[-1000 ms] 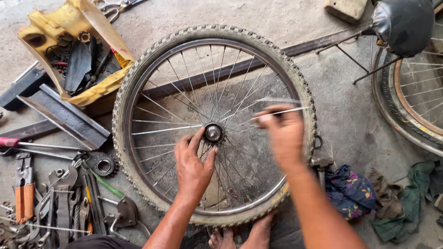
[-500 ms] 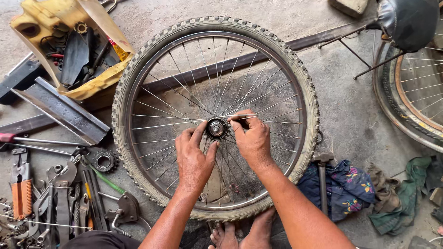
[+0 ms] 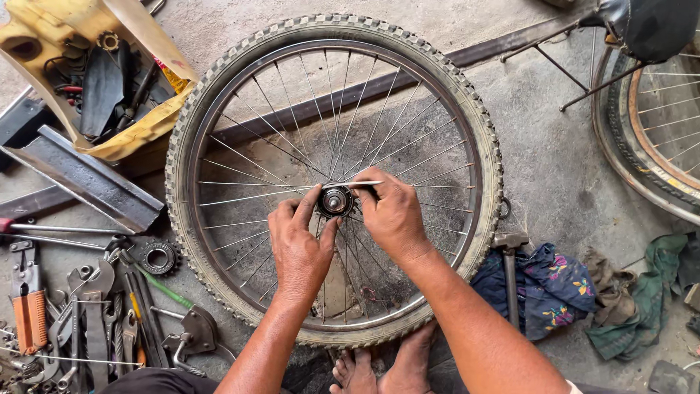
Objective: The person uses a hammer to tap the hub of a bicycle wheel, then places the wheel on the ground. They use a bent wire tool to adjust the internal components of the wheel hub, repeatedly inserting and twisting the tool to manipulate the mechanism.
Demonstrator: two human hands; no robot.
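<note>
Steel hub [image 3: 335,200] sits at the centre of the bicycle wheel [image 3: 219,95], which lies flat on the concrete floor [image 3: 554,168] in front of our bare feet [image 3: 383,368]. Our left hand [image 3: 300,244] pinches the hub from below with thumb and fingers. Our right hand [image 3: 392,215] grips a loose spoke [image 3: 362,184] whose end points at the hub flange. We judge the step is feeding this spoke into a flange hole; the next move seems to need a steady hub and a careful aim. Wrenches and pliers [image 3: 87,321] lie to the left beside a sprocket [image 3: 158,257], a hammer [image 3: 509,273] and rags [image 3: 554,281] to the right.
</note>
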